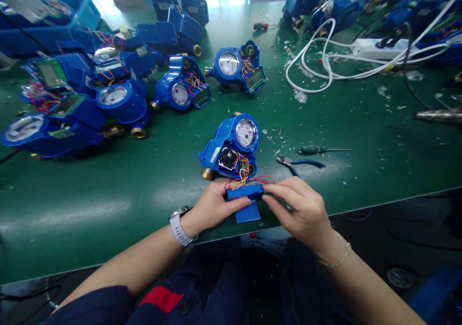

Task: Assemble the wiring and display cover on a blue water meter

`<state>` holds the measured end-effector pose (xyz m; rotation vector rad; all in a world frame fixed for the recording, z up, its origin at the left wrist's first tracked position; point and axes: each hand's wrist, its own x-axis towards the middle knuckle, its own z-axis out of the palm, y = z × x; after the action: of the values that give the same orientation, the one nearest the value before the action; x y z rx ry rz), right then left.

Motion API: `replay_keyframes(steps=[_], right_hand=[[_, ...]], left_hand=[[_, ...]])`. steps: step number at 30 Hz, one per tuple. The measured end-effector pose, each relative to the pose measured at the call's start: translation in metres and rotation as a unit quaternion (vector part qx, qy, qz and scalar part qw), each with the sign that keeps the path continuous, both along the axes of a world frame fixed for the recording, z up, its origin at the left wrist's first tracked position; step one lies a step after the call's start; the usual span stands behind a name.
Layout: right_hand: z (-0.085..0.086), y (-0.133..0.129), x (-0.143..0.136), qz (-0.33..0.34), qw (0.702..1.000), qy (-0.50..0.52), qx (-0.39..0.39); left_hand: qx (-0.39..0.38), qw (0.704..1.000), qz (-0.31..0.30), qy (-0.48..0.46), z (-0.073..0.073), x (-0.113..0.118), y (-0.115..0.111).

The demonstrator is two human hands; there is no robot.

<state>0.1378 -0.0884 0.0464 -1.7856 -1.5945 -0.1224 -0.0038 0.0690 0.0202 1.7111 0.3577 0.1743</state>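
Observation:
A blue water meter (231, 144) lies opened near the table's front edge, its round dial facing up. Thin coloured wires (244, 167) run from its open compartment to a blue plastic cover (246, 192) with a raised flap. My left hand (217, 204) grips that cover from the left, thumb along its front. On the other side, my right hand (298, 204) pinches at the cover's right end with thumb and fingertips. Whether a small part sits in that pinch is hidden. Just beyond the right hand lie blue-handled cutting pliers (301, 162).
A screwdriver (317, 150) lies behind the pliers. Several opened blue meters (122, 98) crowd the left, and two more stand farther back. White cable (310, 90), a power strip (382, 48) and a soldering iron (438, 116) occupy the right. Scraps litter the green table (144, 195).

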Motion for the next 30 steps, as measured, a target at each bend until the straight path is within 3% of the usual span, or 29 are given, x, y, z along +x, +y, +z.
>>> replay_keyframes(steps=[8, 17, 19, 22, 27, 30], right_hand=[[0.006, 0.004, 0.001, 0.0, 0.999, -0.018, -0.042], [0.014, 0.008, 0.005, 0.044, 0.99, 0.024, -0.132], [0.015, 0.009, 0.007, 0.059, 0.987, 0.065, -0.136], [0.018, 0.007, 0.013, 0.065, 0.977, 0.172, -0.112], [0.017, -0.005, 0.019, -0.063, 0.954, 0.292, -0.037], [0.013, -0.008, 0.01, -0.053, 0.929, 0.357, -0.082]], left_hand=[[0.134, 0.991, 0.005, -0.022, 0.002, -0.003, 0.002], [0.18, 0.982, -0.014, -0.05, 0.005, -0.004, 0.003], [0.152, 0.987, -0.005, -0.041, 0.005, -0.004, 0.001], [0.029, 1.0, -0.002, 0.001, 0.007, -0.005, -0.002], [-0.194, 0.98, -0.008, 0.046, 0.012, -0.004, -0.002], [-0.247, 0.967, -0.006, 0.06, 0.012, -0.003, -0.002]])
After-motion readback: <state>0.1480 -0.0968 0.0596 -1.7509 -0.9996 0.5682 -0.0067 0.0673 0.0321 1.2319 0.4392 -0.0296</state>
